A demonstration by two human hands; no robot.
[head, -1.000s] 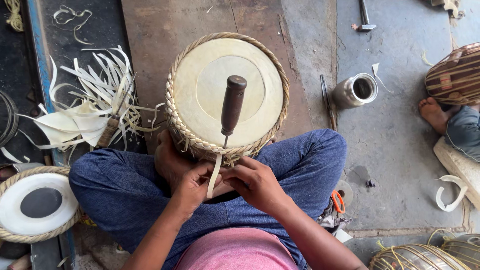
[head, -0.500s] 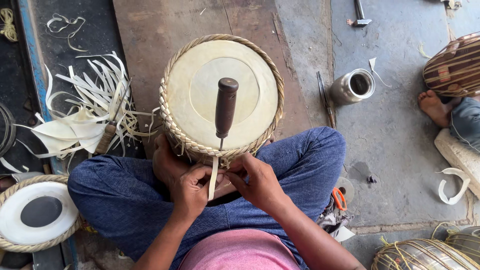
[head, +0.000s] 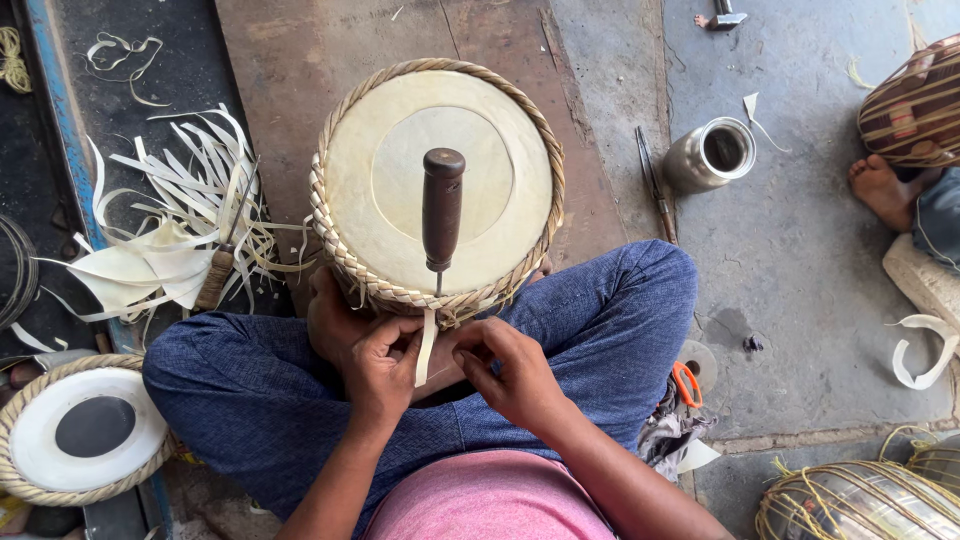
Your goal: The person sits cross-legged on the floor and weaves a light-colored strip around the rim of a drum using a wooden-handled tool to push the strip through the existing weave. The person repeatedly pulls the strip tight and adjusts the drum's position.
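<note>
Drum (head: 437,180) is held between the knees on blue trousers, skin upward, braided rim toward the body. Pale strip (head: 427,347) hanging from the rim is pinched by the left hand (head: 378,365); the right hand (head: 505,368) is closed just beside it. Wooden-handled tool (head: 441,210) is lodged in the braid. 1 metal cup (head: 710,153) stands on the floor.

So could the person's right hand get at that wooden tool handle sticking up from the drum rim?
Probably yes. The right hand sits just below the braided rim, and the wooden handle stands right above it over the drum head with nothing between.
</note>
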